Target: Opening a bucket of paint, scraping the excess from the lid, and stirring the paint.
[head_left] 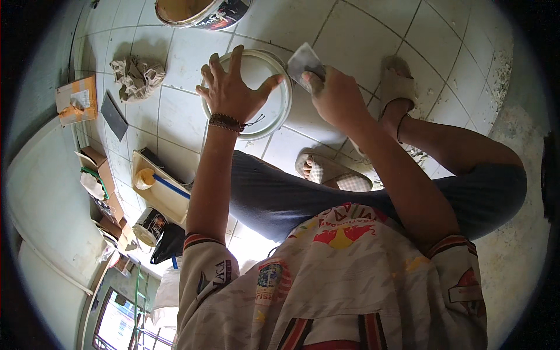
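A round white lid [263,116] lies on the floor in front of me. My left hand [233,93] is over it with fingers spread and bent, holding nothing; I cannot tell exactly which fingertips touch it. To the right of the lid, my right hand [335,96] grips a small flat scraper [303,60], its pale blade tilted up beside the lid's rim. A dark cord bracelet circles my left wrist.
An open bucket [216,16] stands beyond the lid. Leftward lie a crumpled cloth [134,77], dark flat plate [114,115], cardboard box [76,100], and tray [167,201] with a blue-handled tool. My sandalled feet [396,81] are on the tiles; walls border both sides.
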The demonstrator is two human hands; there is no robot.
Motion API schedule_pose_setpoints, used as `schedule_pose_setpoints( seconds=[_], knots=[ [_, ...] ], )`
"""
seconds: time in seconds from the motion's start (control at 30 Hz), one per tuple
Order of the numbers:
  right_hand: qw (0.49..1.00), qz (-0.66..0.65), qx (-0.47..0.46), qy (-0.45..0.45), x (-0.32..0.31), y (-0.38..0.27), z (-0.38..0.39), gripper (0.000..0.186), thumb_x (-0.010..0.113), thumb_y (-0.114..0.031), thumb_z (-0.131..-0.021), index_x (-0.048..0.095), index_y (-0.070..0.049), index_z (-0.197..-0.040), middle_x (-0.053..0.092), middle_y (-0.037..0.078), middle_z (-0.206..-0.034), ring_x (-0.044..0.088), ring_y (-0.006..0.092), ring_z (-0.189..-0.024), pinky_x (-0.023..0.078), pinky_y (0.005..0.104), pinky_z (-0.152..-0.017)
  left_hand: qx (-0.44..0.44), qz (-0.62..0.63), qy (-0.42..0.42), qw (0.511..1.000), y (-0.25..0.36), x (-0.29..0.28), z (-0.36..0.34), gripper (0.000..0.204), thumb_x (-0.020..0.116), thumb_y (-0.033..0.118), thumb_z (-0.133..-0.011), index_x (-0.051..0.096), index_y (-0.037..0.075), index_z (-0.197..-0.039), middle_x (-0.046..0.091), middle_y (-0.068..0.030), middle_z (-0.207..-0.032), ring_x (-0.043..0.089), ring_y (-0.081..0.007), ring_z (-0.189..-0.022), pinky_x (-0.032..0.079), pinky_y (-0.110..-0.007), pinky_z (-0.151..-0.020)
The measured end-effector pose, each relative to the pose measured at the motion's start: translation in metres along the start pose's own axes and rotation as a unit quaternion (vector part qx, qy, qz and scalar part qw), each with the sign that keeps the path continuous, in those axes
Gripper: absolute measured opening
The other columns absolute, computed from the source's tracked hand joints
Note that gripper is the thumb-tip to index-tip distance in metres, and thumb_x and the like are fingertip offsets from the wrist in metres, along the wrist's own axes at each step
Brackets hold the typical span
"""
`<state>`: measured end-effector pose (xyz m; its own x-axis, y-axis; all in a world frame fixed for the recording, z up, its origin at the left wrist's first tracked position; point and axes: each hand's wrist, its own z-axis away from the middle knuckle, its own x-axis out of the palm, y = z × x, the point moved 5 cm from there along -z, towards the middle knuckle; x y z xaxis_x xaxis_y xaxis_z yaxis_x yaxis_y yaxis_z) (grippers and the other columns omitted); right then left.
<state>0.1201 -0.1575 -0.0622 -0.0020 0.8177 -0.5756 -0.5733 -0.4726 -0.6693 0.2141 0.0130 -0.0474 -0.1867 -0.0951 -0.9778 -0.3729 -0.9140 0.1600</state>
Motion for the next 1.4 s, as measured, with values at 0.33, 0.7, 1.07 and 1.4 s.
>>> schedule_pose_setpoints(
  seconds=[0.33, 0.7, 1.07, 1.4],
  knots=[
    [0.963, 0.248, -0.102, -0.020, 0.005, -0.066, 0.025, 0.024, 0.059, -0.010, -0.080, 0.052, 0.009, -0.092, 0.064, 0.022, -0.071, 0.068, 0.0334, -0.068, 0.056, 0.0382, -0.058, 0.018, 0.049, -0.023, 0.998, -0.006, -0.002, -0.010, 0.072, 0.071, 0.055, -0.070, 0.050, 0.019, -0.129, 0.044, -0.0213, -0.126, 0.042, -0.0420, -0.115, 0.037, -0.053, -0.095],
    [0.980, -0.076, -0.084, -0.166, -0.012, 0.006, -0.043, 0.042, 0.058, -0.036, -0.089, 0.056, 0.003, -0.076, 0.058, 0.011, -0.055, 0.059, 0.0235, -0.050, 0.046, 0.0372, -0.049, 0.004, 0.090, -0.064, 0.994, -0.009, -0.002, -0.015, 0.071, 0.073, 0.047, -0.066, 0.050, 0.020, -0.128, 0.041, -0.0177, -0.129, 0.038, -0.0428, -0.118, 0.034, -0.069, -0.089],
    [0.876, -0.283, 0.133, -0.366, 0.022, 0.051, -0.054, 0.049, 0.055, -0.042, -0.091, 0.052, -0.003, -0.062, 0.045, 0.002, -0.046, 0.034, 0.0085, -0.031, 0.024, 0.0264, -0.031, 0.052, 0.104, -0.034, 0.993, -0.013, -0.003, -0.023, 0.067, 0.077, 0.043, -0.064, 0.055, 0.015, -0.121, 0.055, -0.0125, -0.117, 0.048, -0.0281, -0.114, 0.034, -0.045, -0.097],
    [0.870, -0.298, 0.135, -0.369, 0.018, 0.045, -0.044, 0.040, 0.053, -0.041, -0.092, 0.052, -0.007, -0.070, 0.049, 0.002, -0.054, 0.036, 0.0076, -0.034, 0.027, 0.0252, -0.033, 0.034, 0.016, -0.047, 0.998, 0.005, -0.001, 0.010, 0.105, 0.072, 0.065, -0.059, 0.028, 0.021, -0.144, 0.014, -0.0268, -0.149, 0.011, -0.0523, -0.135, 0.012, -0.077, -0.095]
  ],
)
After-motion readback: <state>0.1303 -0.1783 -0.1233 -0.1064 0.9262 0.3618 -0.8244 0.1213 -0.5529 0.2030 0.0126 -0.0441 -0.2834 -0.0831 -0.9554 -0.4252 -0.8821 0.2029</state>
